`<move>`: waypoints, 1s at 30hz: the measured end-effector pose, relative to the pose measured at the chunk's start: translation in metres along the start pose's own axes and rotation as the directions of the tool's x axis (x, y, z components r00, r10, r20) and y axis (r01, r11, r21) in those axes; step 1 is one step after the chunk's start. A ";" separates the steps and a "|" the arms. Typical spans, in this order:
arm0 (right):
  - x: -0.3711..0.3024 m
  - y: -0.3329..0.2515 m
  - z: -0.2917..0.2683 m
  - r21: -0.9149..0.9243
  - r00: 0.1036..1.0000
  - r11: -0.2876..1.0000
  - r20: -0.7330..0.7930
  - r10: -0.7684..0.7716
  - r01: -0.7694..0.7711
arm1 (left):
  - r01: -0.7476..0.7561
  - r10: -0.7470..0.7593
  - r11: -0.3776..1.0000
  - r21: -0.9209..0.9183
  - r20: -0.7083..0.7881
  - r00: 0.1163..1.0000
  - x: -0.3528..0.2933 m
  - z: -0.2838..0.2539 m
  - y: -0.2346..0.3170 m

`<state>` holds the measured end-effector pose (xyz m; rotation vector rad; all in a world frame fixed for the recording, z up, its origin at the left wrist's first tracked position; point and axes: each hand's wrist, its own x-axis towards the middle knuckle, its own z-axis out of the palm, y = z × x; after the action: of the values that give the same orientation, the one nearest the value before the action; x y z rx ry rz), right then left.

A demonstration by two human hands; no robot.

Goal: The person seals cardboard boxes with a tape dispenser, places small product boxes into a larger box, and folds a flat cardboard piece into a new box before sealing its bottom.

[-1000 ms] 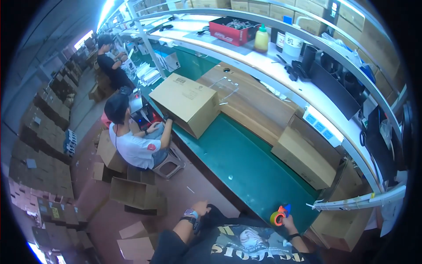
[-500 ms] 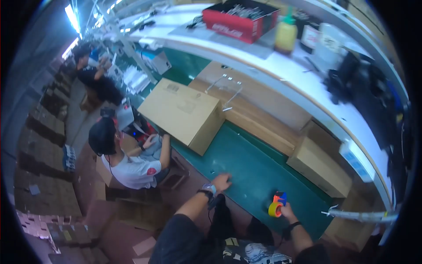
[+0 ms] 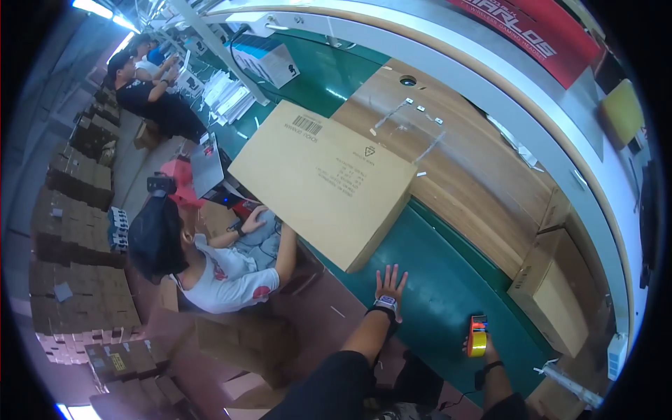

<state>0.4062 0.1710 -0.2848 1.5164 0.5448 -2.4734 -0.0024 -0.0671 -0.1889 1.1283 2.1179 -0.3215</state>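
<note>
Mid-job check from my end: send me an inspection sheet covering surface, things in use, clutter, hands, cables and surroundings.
Surface: green worktop, wood-grain board along its far side.
Things in use: large brown carton on the worktop; tape dispenser with a yellow roll.
Clutter: pile of white papers beyond the carton; second carton at the right.
Left hand: fingers spread near the carton, holding nothing; contact with the worktop unclear.
Right hand: fingers around the tape dispenser.
Cables: black cord by the white socket strip.
Surroundings: seated co-worker beside the carton; stacked cartons far left.
</note>
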 end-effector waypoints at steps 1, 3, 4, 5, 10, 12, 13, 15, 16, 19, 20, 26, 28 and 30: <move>0.005 -0.004 -0.003 0.010 1.000 1.000 -0.003 -0.006 0.006 | -0.003 0.003 1.000 -0.007 0.019 1.000 0.002 -0.003 0.001; 0.011 -0.005 -0.011 0.004 0.999 0.999 -0.039 0.033 -0.033 | -0.009 0.010 1.000 -0.024 0.059 0.998 0.000 -0.006 0.005; 0.009 0.000 -0.018 0.002 0.997 0.999 -0.060 0.055 -0.055 | -0.021 0.022 1.000 -0.021 0.062 0.998 -0.002 -0.006 0.008; 0.012 0.002 -0.013 0.002 0.997 0.998 -0.052 0.056 -0.055 | -0.006 0.008 1.000 -0.018 0.084 0.996 -0.003 -0.008 0.005; 0.008 0.002 0.004 0.081 0.993 0.997 -0.115 0.010 -0.001 | 0.011 -0.012 1.000 0.009 0.089 0.996 0.006 -0.013 -0.001; 0.004 0.004 0.007 -0.010 0.991 0.998 -0.122 -0.063 0.062 | 0.002 -0.003 1.000 0.022 0.082 0.997 0.005 -0.008 -0.006; 0.001 0.003 0.015 -0.005 0.991 0.998 -0.122 -0.060 0.060 | 0.007 -0.008 1.000 0.016 0.077 0.997 0.003 -0.008 -0.004; -0.003 0.002 0.038 -0.282 0.939 0.942 -0.234 -0.253 0.184 | 0.020 -0.020 1.000 -0.001 0.070 0.997 -0.003 -0.006 -0.001; -0.003 0.002 0.041 -0.419 0.893 0.879 -0.268 -0.361 0.229 | 0.016 -0.016 1.000 0.001 0.071 0.997 -0.003 -0.007 0.000; 0.003 0.006 0.044 -0.362 0.864 0.882 -0.285 -0.414 0.303 | 0.001 0.000 1.000 -0.002 0.093 0.996 -0.002 -0.011 0.004; 0.004 0.009 0.043 -0.334 0.849 0.880 -0.294 -0.438 0.338 | -0.005 0.005 1.000 0.001 0.096 0.995 -0.001 -0.013 0.005; 0.006 0.005 0.047 -0.471 0.861 0.858 -0.329 -0.387 0.206 | 0.003 -0.003 1.000 0.006 0.093 0.996 0.001 -0.012 0.004; 0.006 0.000 0.047 -0.325 0.882 0.929 -0.366 -0.297 0.178 | -0.009 0.009 1.000 0.007 0.078 0.997 0.005 -0.014 0.004; 0.008 -0.008 0.047 -0.324 0.889 0.931 -0.359 -0.283 0.166 | 0.005 -0.005 1.000 0.004 0.073 0.997 0.006 -0.013 0.002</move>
<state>0.3616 0.1599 -0.2710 1.9336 1.1584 -2.1023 -0.0089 -0.0551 -0.1836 1.0970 2.0576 -0.3635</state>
